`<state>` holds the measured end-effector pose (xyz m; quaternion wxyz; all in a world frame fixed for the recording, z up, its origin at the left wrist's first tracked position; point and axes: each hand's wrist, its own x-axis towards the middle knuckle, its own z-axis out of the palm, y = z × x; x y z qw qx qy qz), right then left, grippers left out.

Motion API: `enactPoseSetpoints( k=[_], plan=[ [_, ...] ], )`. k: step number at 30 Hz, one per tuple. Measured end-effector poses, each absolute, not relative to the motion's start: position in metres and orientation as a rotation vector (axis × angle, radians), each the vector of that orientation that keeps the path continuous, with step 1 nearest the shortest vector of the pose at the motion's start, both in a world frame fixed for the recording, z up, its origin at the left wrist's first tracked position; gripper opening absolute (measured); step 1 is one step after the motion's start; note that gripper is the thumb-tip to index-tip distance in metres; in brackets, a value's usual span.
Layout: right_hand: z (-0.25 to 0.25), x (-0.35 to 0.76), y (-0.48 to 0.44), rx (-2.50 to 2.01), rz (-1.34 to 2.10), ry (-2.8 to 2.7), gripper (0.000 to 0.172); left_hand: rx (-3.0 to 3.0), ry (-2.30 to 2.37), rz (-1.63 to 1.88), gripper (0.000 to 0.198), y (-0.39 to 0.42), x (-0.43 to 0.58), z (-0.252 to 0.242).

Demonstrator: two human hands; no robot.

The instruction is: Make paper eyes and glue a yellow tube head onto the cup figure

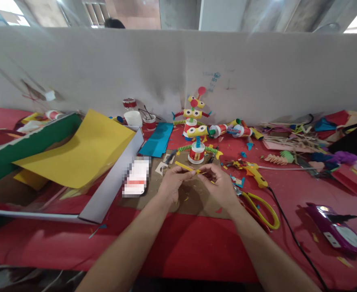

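Observation:
Between both hands is a narrow yellow paper strip (182, 166), raised a little over the brown cardboard mat (193, 202). My left hand (174, 180) pinches it between thumb and fingers. Fingertips of my right hand (216, 180) are closed on a small folded yellow bit at the strip's right end. Just beyond the hands stands a paper-cup figure (196, 153) with green folded-paper arms and a blue folded neck. Behind it are more cup figures with yellow tube heads (197, 130) and drawn eyes. Small paper scraps lie on the mat.
Left is an open box (105, 190) with a yellow sheet (84, 154) across it. Blue paper (157, 140) lies near a blurred-out white object (136, 177). Right are a yellow glue gun (257, 175), yellow-handled scissors (268, 211), a purple power strip (338, 231) and cables.

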<state>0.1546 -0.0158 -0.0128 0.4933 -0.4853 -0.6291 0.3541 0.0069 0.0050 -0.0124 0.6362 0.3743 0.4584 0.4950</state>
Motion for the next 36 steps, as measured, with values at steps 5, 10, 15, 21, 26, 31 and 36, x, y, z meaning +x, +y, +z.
enactPoseSetpoints(
  k=[5, 10, 15, 21, 26, 31, 36],
  plan=[
    [-0.017, 0.155, -0.015, -1.165, 0.894, -1.487, 0.011, 0.903, 1.008, 1.072, 0.024, 0.003, 0.010, -0.013],
    [-0.020, 0.158, -0.013, -1.209, 0.915, -1.488, 0.017, 1.031, 1.045, 1.072, 0.025, -0.001, 0.015, -0.009],
    [-0.016, 0.158, -0.012, -1.168, 1.004, -1.383, 0.018, 0.956, 0.987, 1.028, 0.018, -0.001, 0.013, -0.008],
    [-0.008, 0.158, -0.012, -1.160, 1.130, -1.270, 0.019, 0.878, 0.980, 0.988, 0.018, -0.001, 0.011, 0.003],
    [-0.005, 0.158, -0.013, -1.150, 1.166, -1.213, 0.019, 0.879, 0.937, 0.991, 0.023, 0.000, 0.011, 0.005],
    [-0.007, 0.158, -0.012, -1.138, 1.149, -1.221, 0.018, 0.878, 0.921, 0.994, 0.021, -0.001, 0.011, 0.006],
    [-0.010, 0.158, -0.011, -1.139, 1.114, -1.236, 0.017, 0.852, 0.930, 1.023, 0.018, -0.005, 0.012, 0.012]
  ],
)
